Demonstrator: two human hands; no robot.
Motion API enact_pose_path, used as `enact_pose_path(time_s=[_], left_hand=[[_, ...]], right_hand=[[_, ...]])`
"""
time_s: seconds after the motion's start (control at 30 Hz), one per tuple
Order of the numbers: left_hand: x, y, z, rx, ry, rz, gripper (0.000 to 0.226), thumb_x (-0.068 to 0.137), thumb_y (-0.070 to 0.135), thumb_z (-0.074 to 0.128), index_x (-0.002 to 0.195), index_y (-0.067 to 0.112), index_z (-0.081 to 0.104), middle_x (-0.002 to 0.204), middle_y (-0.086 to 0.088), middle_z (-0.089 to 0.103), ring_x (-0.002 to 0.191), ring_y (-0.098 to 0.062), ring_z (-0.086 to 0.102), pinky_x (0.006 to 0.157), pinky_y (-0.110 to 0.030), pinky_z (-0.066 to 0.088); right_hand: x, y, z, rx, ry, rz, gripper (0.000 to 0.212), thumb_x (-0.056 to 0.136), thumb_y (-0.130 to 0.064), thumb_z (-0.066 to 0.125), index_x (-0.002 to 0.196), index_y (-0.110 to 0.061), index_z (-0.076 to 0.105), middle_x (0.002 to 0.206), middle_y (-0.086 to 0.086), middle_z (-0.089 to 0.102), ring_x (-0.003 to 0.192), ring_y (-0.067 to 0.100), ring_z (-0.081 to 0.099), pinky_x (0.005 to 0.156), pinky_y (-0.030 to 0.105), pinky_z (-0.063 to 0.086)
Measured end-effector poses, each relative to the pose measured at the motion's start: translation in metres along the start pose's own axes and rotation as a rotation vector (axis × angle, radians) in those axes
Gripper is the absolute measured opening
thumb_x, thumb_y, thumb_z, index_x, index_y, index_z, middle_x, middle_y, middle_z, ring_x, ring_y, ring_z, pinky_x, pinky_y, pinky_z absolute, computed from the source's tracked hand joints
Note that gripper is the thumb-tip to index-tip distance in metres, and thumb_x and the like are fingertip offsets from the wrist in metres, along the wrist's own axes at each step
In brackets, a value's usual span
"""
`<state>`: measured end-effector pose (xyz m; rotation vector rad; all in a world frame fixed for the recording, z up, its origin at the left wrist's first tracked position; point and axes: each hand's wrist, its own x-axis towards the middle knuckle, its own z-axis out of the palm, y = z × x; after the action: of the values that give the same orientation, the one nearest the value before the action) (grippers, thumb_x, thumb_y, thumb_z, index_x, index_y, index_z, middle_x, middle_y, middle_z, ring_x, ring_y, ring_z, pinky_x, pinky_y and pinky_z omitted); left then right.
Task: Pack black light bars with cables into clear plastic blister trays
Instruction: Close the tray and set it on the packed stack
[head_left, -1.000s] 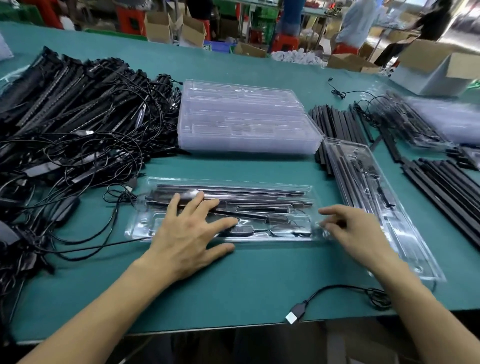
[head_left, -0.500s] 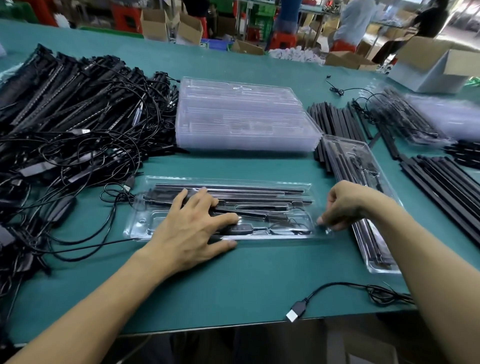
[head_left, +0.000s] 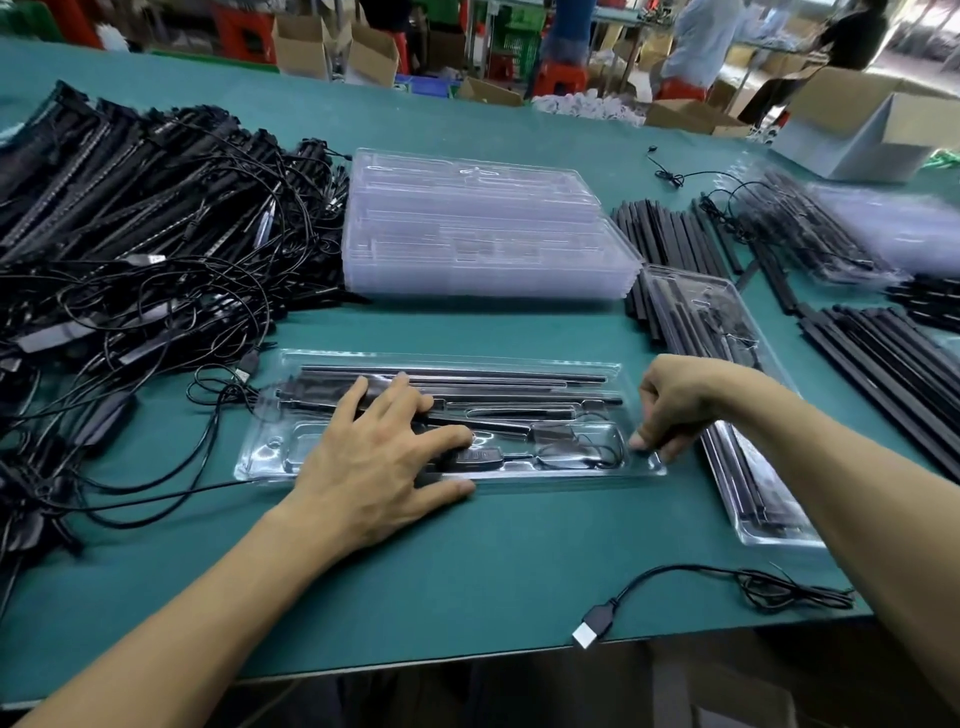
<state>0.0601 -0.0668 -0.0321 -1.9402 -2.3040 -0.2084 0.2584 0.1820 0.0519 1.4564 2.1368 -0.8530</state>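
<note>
A clear blister tray (head_left: 641, 470) lies across the green table in front of me, holding black light bars (head_left: 498, 376) and a coiled cable with an inline controller (head_left: 561, 454). My left hand (head_left: 376, 457) rests flat on the tray's left half, fingers spread and straight. My right hand (head_left: 675, 408) has its fingers curled down onto the tray's right end, pinching at its near right corner. A second filled tray (head_left: 748, 525) lies lengthwise to the right, partly under my right forearm.
A tangled heap of light bars with cables (head_left: 130, 234) fills the left. A stack of empty clear trays (head_left: 483, 228) sits behind. Loose black bars (head_left: 893, 358) and packed trays (head_left: 841, 234) lie right. A loose USB cable (head_left: 675, 597) lies near the front edge. A cardboard box (head_left: 862, 124) stands far right.
My right hand moved up from the table onto the tray's right end and curled its fingers there. The left hand stayed pressed on the tray.
</note>
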Motion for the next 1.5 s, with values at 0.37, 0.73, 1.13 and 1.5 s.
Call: enact_pose_path(time_s=[0.37,0.73,1.13,1.5], left_hand=[[-0.003,-0.003,0.001,-0.017,0.009,0.013,0.054,0.082,0.073,0.044,0.110,0.034,0.068,0.118,-0.011,0.065,0.129,-0.034,0.052,0.108,-0.059,0.036],[-0.007,-0.004,0.004,0.033,0.018,0.059,0.049,0.089,0.068,0.042,0.116,0.035,0.065,0.129,-0.011,0.062,0.127,-0.028,0.054,0.106,-0.042,0.042],[-0.006,-0.001,0.001,0.046,0.006,0.052,0.048,0.089,0.066,0.041,0.112,0.035,0.069,0.126,-0.014,0.064,0.124,-0.031,0.057,0.106,-0.042,0.041],[-0.008,-0.002,0.003,0.016,0.041,0.051,0.047,0.089,0.065,0.042,0.104,0.029,0.068,0.129,-0.014,0.062,0.128,-0.030,0.054,0.109,-0.042,0.039]], right_hand=[[-0.015,-0.095,0.064,-0.176,0.259,-0.649,0.014,0.073,-0.028,0.078,0.068,-0.021,0.066,0.061,-0.008,0.065,0.056,-0.001,0.057,0.046,0.013,0.038],[-0.010,-0.132,0.057,-0.251,0.000,-0.415,0.031,0.064,-0.020,0.091,0.077,0.000,0.072,0.062,0.010,0.072,0.057,0.022,0.072,0.062,0.037,0.062],[-0.011,-0.156,0.066,-0.484,-0.014,-0.389,0.031,0.068,-0.011,0.088,0.077,-0.002,0.059,0.070,0.015,0.073,0.055,0.024,0.071,0.067,0.043,0.062],[-0.004,-0.142,0.057,-0.313,-0.087,-0.404,0.022,0.069,-0.014,0.089,0.068,-0.006,0.068,0.060,0.007,0.071,0.058,0.023,0.072,0.053,0.028,0.058]])
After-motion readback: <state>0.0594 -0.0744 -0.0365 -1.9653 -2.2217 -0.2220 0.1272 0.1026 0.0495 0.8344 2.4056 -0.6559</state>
